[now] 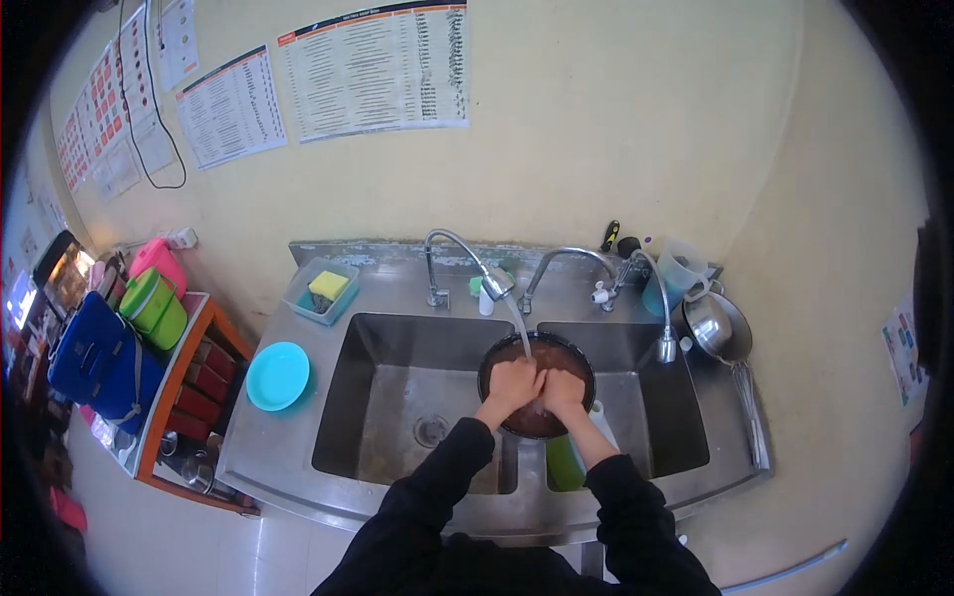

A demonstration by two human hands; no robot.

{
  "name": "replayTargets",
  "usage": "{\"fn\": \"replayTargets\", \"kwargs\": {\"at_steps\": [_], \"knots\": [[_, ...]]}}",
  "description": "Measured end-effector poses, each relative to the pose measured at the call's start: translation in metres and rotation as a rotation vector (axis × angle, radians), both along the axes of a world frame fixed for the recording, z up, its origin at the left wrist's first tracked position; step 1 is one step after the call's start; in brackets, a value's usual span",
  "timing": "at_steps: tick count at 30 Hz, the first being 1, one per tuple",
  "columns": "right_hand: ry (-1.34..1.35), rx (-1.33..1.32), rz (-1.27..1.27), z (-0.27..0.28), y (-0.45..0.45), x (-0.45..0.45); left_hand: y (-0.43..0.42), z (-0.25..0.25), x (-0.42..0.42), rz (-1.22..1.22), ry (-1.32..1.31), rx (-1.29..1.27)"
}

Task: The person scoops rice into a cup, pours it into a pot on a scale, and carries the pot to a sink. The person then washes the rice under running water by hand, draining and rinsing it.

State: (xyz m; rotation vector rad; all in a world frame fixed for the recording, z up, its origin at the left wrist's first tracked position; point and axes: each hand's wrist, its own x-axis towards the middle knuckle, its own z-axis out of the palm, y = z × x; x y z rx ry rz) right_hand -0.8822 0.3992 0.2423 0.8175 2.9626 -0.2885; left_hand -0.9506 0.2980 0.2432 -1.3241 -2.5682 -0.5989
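In the head view, a steel double sink (283, 452) is standing against a cream wall (616, 119) bearing printed charts (373, 74). Over its divider, a dark bowl (484, 372) of reddish-brown liquid (558, 352) is catching water from a faucet (497, 282). The left hand (517, 382) and right hand (563, 390) are dipping in; I cannot tell whether their fingers are spread or pinching. A turquoise plate (278, 376) is lying on the left counter.
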Motion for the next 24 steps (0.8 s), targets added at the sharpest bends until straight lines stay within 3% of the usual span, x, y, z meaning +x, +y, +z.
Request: {"fn": "replayTargets", "kwargs": {"at_steps": [2,3,5,8,11,14,17,20,21,24], "knots": [[-0.054,-0.009,0.011,0.004,-0.005,0.002,-0.009,-0.001,-0.002,-0.08,0.129,0.107],[-0.057,0.002,0.017,0.003,-0.007,0.003,-0.018,0.02,0.001,-0.127,0.049,0.118],[-0.094,-0.01,0.027,-0.01,-0.001,0.001,-0.019,0.042,-0.013,-0.145,0.203,0.315],[0.081,0.217,0.05,-0.018,-0.003,0.007,-0.015,0.085,-0.048,-0.099,0.383,0.58],[0.25,0.1,0.077,-0.032,0.007,0.009,-0.015,0.112,-0.085,-0.032,0.399,0.54],[0.312,0.202,0.015,0.002,-0.003,0.024,-0.041,0.105,-0.103,-0.126,0.042,0.239],[0.476,0.29,-0.175,0.01,-0.003,0.038,-0.066,0.062,-0.1,-0.121,0.028,0.301],[0.506,0.218,-0.355,-0.007,0.015,0.047,-0.102,0.013,-0.101,-0.08,0.065,0.29],[0.597,0.139,-0.34,-0.012,0.022,0.052,-0.112,0.007,-0.097,-0.017,0.104,0.262],[0.513,-0.31,-0.408,-0.032,0.044,0.055,-0.132,-0.004,-0.091,0.179,0.298,0.113]]}}
